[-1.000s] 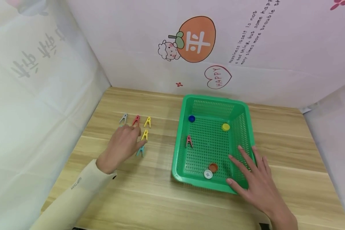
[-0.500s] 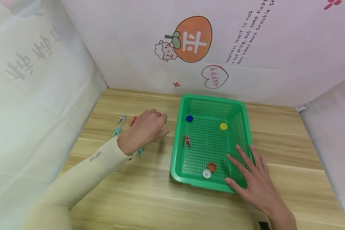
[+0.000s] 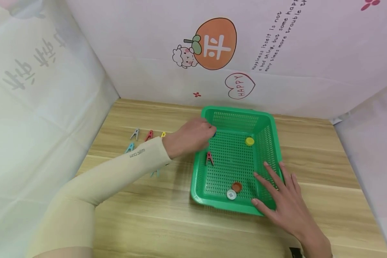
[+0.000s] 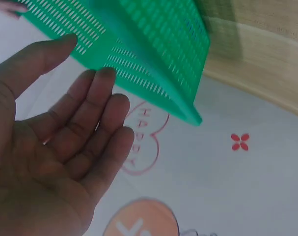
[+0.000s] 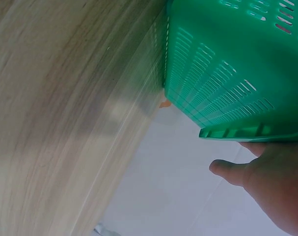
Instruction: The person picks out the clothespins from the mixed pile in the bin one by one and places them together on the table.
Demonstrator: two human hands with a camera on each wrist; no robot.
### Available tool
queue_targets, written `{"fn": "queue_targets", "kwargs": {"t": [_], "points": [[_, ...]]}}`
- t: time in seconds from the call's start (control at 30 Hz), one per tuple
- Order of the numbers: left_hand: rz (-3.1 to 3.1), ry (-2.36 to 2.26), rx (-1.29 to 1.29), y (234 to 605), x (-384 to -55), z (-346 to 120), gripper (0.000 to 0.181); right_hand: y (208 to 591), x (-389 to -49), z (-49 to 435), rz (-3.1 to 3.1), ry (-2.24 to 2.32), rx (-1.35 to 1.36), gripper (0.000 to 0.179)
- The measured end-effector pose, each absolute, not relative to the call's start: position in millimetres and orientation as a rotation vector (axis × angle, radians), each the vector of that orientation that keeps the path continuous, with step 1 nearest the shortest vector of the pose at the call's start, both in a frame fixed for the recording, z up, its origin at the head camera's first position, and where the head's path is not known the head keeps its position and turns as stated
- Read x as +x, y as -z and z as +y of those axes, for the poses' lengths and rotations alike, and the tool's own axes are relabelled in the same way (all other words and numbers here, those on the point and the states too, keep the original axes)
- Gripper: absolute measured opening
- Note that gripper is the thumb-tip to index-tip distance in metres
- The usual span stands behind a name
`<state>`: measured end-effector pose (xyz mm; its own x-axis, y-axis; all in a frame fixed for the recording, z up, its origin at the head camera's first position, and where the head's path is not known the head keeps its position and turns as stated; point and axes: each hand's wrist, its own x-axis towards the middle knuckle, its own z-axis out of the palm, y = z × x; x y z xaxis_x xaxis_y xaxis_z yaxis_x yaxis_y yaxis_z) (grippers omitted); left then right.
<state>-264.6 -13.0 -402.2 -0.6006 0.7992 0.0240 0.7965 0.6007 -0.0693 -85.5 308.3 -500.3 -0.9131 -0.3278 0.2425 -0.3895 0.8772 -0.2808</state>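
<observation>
My left hand (image 3: 191,136) is over the left rim of the green basket (image 3: 235,161). The left wrist view shows its fingers (image 4: 97,98) loosely bent and the thumb apart, with nothing between them. My right hand (image 3: 287,204) rests spread on the basket's front right corner, its fingers reaching over the rim. Inside the basket lie a red clothespin (image 3: 209,158), a yellow cap (image 3: 249,141), a brown cap (image 3: 237,186) and a white cap (image 3: 231,194). A blue cap (image 3: 214,134) is mostly hidden behind the left hand.
Left of the basket, a grey clothespin (image 3: 135,134), a red clothespin (image 3: 149,135), a yellow clothespin (image 3: 163,134) and light blue clothespins (image 3: 129,147) lie on the wooden table (image 3: 167,215), some partly behind the left sleeve. A printed white sheet (image 3: 142,64) hangs behind.
My left hand has moved right, from above the clothespins to the basket's left rim. The right hand stays on the basket. The head view has shifted slightly.
</observation>
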Motion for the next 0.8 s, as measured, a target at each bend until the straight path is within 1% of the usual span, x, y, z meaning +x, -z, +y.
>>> {"fn": "queue_targets", "kwargs": {"t": [0.07, 0.2, 0.33, 0.5, 0.8], "points": [[-2.809, -0.147, -1.416, 405, -269, -4, 0.023, 500, -86, 308, -2.859, -0.488, 0.552, 0.073], [-2.901, -0.262, -1.484, 413, -276, 14, 0.028, 501, -86, 308, -2.859, -0.495, 0.549, 0.072], [-2.902, -0.322, -1.553, 424, -283, 28, 0.024, 502, -86, 308, -2.862, -0.501, 0.546, 0.072], [-2.875, -0.52, -1.554, 437, -284, 42, 0.021, 502, -86, 309, -2.862, -0.506, 0.539, 0.073], [-2.722, -0.933, -1.557, 449, -278, 56, 0.026, 503, -87, 309, -2.854, -0.503, 0.546, 0.073]]}}
